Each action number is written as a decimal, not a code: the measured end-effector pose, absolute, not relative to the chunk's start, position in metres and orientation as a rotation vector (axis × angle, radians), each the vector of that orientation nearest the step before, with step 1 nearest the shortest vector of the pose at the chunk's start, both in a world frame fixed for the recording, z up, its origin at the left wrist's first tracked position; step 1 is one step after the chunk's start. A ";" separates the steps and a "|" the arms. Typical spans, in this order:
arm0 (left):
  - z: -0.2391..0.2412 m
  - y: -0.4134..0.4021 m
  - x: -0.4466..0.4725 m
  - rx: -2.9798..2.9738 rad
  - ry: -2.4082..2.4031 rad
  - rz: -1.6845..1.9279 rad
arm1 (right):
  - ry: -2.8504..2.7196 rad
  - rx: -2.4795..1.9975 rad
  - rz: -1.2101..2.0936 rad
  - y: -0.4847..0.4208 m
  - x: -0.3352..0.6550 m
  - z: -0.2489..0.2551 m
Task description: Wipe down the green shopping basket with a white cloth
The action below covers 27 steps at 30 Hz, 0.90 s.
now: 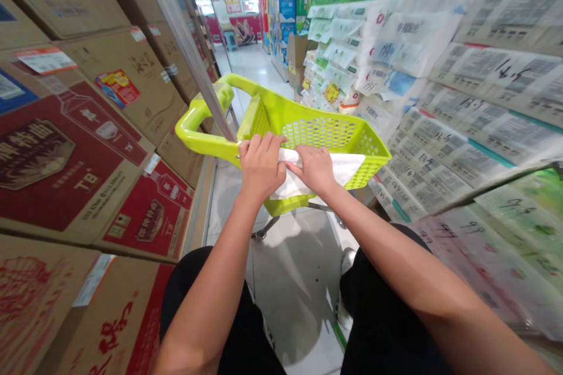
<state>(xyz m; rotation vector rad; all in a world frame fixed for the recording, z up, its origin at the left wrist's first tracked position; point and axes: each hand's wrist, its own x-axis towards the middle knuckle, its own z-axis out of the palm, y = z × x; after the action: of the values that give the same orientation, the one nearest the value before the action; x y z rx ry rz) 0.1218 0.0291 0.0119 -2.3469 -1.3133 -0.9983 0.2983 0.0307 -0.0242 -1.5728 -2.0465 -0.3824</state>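
A lime-green shopping cart (325,120) with perforated basket walls stands in front of my knees, its side turned toward me. A white cloth (349,167) is draped over the near rim and hangs down the outside. My left hand (263,164) is closed over the rim at the cloth's left end, with its fingers curled to the inside. Close beside it, my right hand (314,167) presses and grips the cloth on the same rim. The thumbs nearly meet, and the fingertips behind the rim are partly hidden.
Stacked cardboard boxes (118,187) line the left side, behind a metal post (185,41) that crosses in front of the cart handle. Packaged paper goods (422,146) are piled on the right. Tiled floor (264,70) runs back to a seated person (222,12) on a blue stool (230,41).
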 end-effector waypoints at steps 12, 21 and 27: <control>0.009 0.042 0.111 -2.292 -1.304 -1.055 | -2.144 -1.724 -0.329 0.024 0.373 -0.028; 0.010 0.033 0.130 -2.288 -1.353 -1.110 | -2.053 -1.753 -0.349 0.024 0.360 -0.031; 0.008 0.033 0.135 -2.323 -1.362 -1.157 | -1.982 -1.668 -0.356 0.033 0.305 -0.025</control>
<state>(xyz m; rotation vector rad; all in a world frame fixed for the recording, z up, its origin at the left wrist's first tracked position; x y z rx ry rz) 0.1349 0.0332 0.0077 -2.3228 -1.3618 -1.1571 0.3046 0.0333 -0.0251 -1.6683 -1.9824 -0.3555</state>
